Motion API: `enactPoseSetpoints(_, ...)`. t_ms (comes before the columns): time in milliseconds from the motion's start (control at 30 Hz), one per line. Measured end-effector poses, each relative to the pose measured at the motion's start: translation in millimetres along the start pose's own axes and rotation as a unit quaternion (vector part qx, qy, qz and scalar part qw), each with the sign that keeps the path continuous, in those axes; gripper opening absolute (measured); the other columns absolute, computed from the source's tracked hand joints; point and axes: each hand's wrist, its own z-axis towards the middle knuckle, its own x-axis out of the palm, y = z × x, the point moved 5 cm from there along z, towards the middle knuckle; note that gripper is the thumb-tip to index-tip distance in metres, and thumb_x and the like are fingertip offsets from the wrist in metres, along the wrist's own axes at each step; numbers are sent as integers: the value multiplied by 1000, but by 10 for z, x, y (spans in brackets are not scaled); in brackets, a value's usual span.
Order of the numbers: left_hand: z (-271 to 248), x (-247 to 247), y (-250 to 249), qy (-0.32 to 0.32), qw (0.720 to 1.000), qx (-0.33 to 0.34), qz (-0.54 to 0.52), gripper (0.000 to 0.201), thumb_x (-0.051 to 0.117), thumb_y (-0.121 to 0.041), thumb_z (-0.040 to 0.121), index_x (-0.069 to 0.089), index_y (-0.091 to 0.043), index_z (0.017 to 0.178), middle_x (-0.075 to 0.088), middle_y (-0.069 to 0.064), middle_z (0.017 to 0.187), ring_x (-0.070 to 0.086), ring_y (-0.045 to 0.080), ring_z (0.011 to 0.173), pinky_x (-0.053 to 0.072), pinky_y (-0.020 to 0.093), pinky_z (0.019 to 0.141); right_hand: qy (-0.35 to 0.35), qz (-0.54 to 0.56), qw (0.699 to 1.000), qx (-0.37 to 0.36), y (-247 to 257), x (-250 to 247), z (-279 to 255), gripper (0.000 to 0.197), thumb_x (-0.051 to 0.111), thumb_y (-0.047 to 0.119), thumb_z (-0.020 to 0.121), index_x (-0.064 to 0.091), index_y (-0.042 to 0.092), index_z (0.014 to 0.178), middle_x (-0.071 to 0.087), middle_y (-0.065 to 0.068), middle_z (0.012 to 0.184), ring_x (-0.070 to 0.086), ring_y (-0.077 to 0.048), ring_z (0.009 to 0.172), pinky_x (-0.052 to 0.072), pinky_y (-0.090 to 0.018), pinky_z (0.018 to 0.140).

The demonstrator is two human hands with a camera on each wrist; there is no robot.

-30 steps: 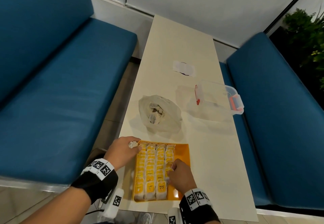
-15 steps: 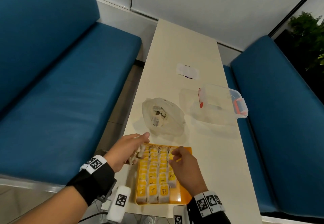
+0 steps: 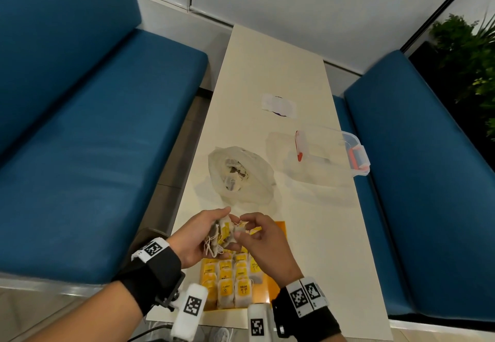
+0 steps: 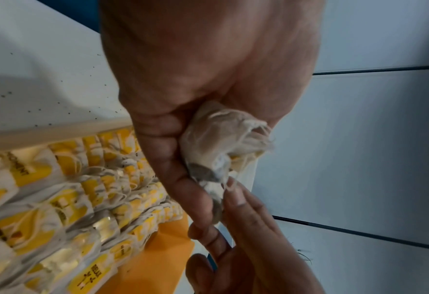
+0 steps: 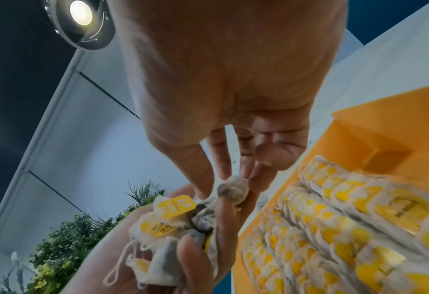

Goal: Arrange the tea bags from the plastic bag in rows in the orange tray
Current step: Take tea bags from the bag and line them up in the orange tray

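Observation:
My left hand (image 3: 226, 232) grips a bunch of tea bags (image 3: 217, 241) with yellow tags and loose strings just above the far end of the orange tray (image 3: 278, 258). My right hand (image 3: 242, 226) meets it there, and its fingertips (image 5: 223, 175) pinch one tea bag (image 5: 233, 189) at the top of the bunch (image 5: 167, 228). Several rows of tea bags (image 3: 230, 280) lie in the tray's left part; its right strip is bare. Beyond the tray, the plastic bag (image 3: 241, 175) lies open with more tea bags inside.
A clear lidded box (image 3: 332, 151) with red clasps stands on the right of the narrow white table (image 3: 321, 248). A white sticker (image 3: 278, 102) lies farther back. Blue benches (image 3: 93, 140) flank both long sides, and the table's near edge is under my wrists.
Both hands lifted off the tray and came together above its far end. The left hand turned palm-up with its bunch, and the right hand took hold of one bag from it.

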Motion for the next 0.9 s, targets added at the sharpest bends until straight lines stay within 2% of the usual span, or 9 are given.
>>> enactPoseSetpoints(67, -2, 34, -2, 10, 1000, -2, -7, 39, 51, -45, 102, 67, -12, 117, 75, 22, 107, 74, 32, 83, 56, 32, 61, 10, -11, 1000, 2, -35, -5, 18, 33, 75, 26, 83, 61, 49, 103, 60, 12, 106, 57, -3, 82, 51, -19, 77)
enactPoseSetpoints(133, -1, 55, -6, 21, 1000, -2, -13, 41, 52, -44, 102, 66, -10, 120, 73, 25, 113, 74, 31, 81, 57, 32, 60, 16, -16, 1000, 14, -76, -15, 41, 35, 74, 20, 82, 64, 46, 103, 63, 11, 103, 57, -5, 78, 52, -19, 76)
enactPoseSetpoints(233, 15, 47, -13, 28, 999, 5, -20, 44, 54, -44, 100, 65, -9, 124, 73, 25, 116, 73, 31, 84, 59, 33, 62, 8, -3, 999, 33, -126, -47, 72, 26, 75, 15, 80, 70, 33, 97, 68, 11, 97, 59, -7, 74, 51, -18, 72)
enactPoseSetpoints(333, 24, 26, -15, 22, 1000, 10, -17, 43, 57, -43, 99, 67, -8, 121, 72, 25, 115, 73, 31, 86, 59, 32, 61, -17, 17, 999, 36, -174, -103, 89, 20, 75, 11, 79, 71, 29, 87, 71, 9, 92, 63, -12, 78, 55, -23, 73)
enactPoseSetpoints(433, 50, -29, -1, 7, 1000, 14, -17, 41, 62, -42, 97, 69, -7, 117, 73, 24, 110, 72, 33, 90, 57, 32, 61, -38, 33, 998, 33, -221, -147, 106, 17, 73, 10, 80, 72, 26, 82, 72, 7, 89, 64, -11, 76, 55, -28, 70)
enactPoseSetpoints(567, 90, -90, 26, -19, 1000, 13, -19, 41, 66, -38, 95, 71, -3, 115, 75, 17, 96, 73, 30, 82, 54, 32, 61, -51, 29, 998, 28, -263, -154, 90, 20, 71, 8, 83, 73, 27, 79, 70, 6, 94, 63, -7, 77, 56, -30, 72)
enactPoseSetpoints(700, 104, -56, 15, -11, 1000, 24, -13, 35, 64, -35, 96, 71, -3, 107, 74, 17, 95, 71, 28, 80, 52, 31, 60, -34, 23, 999, 19, -236, -117, 38, 8, 74, 16, 84, 73, 23, 88, 70, 6, 95, 60, -6, 77, 53, -21, 75)
enactPoseSetpoints(800, 93, -15, -17, -5, 999, 42, -2, 31, 63, -31, 98, 69, -1, 106, 74, 22, 95, 71, 28, 76, 52, 30, 56, -27, -10, 1000, 12, -218, -107, 23, 16, 79, 27, 79, 69, 24, 91, 68, 9, 94, 57, -4, 76, 49, -14, 70)
enactPoseSetpoints(900, 79, 30, -40, 2, 998, 52, 17, 26, 64, -27, 97, 67, -2, 104, 74, 20, 91, 70, 27, 73, 51, 28, 53, -41, -49, 998, -2, -208, -125, 56, 16, 79, 31, 79, 67, 23, 86, 66, 8, 92, 60, -5, 82, 46, -11, 71)
